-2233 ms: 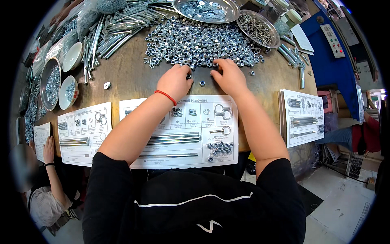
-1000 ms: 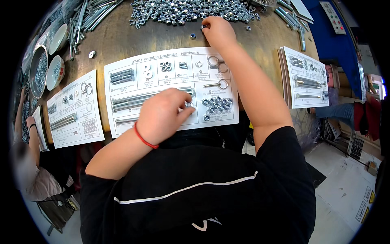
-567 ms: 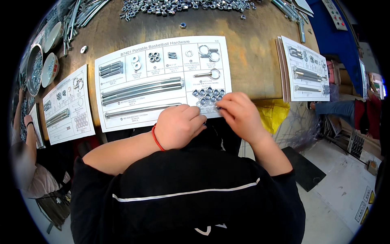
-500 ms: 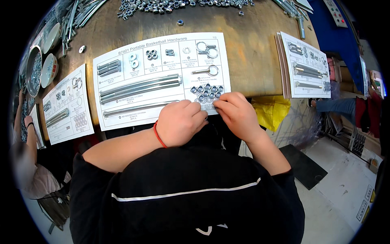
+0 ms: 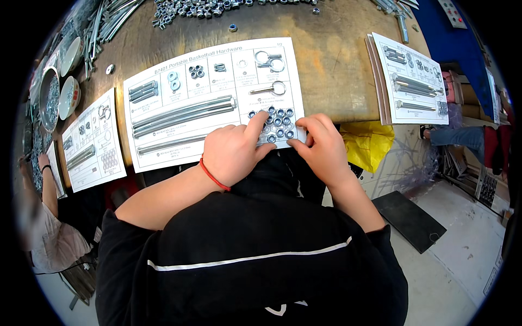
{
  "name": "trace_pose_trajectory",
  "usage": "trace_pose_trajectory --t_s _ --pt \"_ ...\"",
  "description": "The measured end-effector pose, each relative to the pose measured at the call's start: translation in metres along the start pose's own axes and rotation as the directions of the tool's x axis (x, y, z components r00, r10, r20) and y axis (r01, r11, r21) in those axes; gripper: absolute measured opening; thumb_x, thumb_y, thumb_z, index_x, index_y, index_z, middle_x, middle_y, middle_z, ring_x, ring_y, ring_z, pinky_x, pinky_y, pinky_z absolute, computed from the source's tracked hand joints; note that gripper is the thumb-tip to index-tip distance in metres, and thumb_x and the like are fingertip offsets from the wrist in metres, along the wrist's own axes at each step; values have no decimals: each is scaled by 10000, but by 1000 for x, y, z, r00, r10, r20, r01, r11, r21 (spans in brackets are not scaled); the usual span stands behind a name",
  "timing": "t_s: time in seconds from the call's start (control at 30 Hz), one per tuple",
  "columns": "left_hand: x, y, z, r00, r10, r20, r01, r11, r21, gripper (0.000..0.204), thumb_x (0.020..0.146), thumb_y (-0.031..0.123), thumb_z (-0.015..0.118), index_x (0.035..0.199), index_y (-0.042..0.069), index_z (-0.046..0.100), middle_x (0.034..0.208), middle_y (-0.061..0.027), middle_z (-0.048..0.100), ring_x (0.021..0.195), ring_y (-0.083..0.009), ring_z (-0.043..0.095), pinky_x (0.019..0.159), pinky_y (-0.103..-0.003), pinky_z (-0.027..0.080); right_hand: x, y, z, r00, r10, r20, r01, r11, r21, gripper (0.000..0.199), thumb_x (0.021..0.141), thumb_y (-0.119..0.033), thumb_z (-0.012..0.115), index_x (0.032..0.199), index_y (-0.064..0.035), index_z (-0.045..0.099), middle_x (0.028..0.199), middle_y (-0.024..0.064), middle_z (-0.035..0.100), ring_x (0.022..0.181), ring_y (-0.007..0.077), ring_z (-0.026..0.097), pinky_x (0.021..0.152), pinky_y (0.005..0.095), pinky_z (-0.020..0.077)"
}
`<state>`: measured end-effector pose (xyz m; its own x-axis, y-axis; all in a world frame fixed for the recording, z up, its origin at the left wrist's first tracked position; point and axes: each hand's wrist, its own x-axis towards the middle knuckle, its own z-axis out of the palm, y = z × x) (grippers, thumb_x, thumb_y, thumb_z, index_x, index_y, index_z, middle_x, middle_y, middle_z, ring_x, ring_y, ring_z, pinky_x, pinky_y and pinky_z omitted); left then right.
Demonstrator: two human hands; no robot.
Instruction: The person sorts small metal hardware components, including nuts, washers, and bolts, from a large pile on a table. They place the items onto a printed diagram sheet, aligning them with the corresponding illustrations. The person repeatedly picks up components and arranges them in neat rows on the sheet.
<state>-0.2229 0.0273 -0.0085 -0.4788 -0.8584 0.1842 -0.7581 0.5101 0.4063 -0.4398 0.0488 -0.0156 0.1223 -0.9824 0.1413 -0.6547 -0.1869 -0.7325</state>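
A white printed card (image 5: 185, 111) lies at the table's near edge. Several metal lock nuts with blue inserts (image 5: 280, 120) form a cluster in its lower right section. My left hand (image 5: 231, 151), with a red cord at the wrist, reaches in from the cluster's left; its index finger and thumb are spread. On the other side, my right hand (image 5: 325, 145) has thumb and index finger apart at the card's right edge. Neither hand shows anything in its grasp. Long bolts (image 5: 185, 115) and rings with pins (image 5: 270, 61) also appear on the card; whether these are printed cannot be told.
Loose nuts (image 5: 201, 8) are heaped along the far edge, and one nut (image 5: 232, 27) sits apart. Long bolts (image 5: 111, 22) and bowls (image 5: 69, 98) stand far left. Similar cards flank mine, left (image 5: 92, 146) and right (image 5: 410, 81). Another person's arm (image 5: 48, 185) is at left.
My fingers, bunched over the lower nuts before, have spread to both sides of the cluster. More nuts now show between my hands. The view has shifted slightly.
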Motion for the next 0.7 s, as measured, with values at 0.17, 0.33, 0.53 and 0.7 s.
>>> trace_pose_trajectory --t_s 0.17,0.33,0.53,0.7 --pt "4 0 6 999 -46 -19 46 999 -7 530 730 319 831 1170 130 604 568 -15 598 514 -214 618 468 -324 454 -5 10 -8 998 54 -34 -50 992 117 268 715 4 809 912 -2 628 902 42 568 582 96 485 536 245 402" --pt "3 0 0 999 -40 -5 40 999 -12 544 722 300 841 1180 130 602 560 8 574 504 -187 598 457 -310 441 -27 29 -12 972 187 -143 -157 968 197 153 747 7 760 854 -11 652 757 47 540 543 108 448 518 250 383" --pt "2 -3 -11 998 -16 -63 13 999 -49 532 702 269 854 1156 130 616 551 35 493 488 -151 529 439 -306 396 -50 53 22 961 259 97 -231 944 -237 255 797 -112 729 1033 -53 651 906 135 606 862 342 627 729 414 512" --pt "-3 -6 -10 999 -30 -28 29 998 -50 520 708 270 850 1153 135 617 547 33 527 489 -158 556 442 -300 407 -49 55 9 955 296 -18 -297 955 -7 204 788 1 726 971 -24 641 897 106 590 719 225 607 652 325 504"
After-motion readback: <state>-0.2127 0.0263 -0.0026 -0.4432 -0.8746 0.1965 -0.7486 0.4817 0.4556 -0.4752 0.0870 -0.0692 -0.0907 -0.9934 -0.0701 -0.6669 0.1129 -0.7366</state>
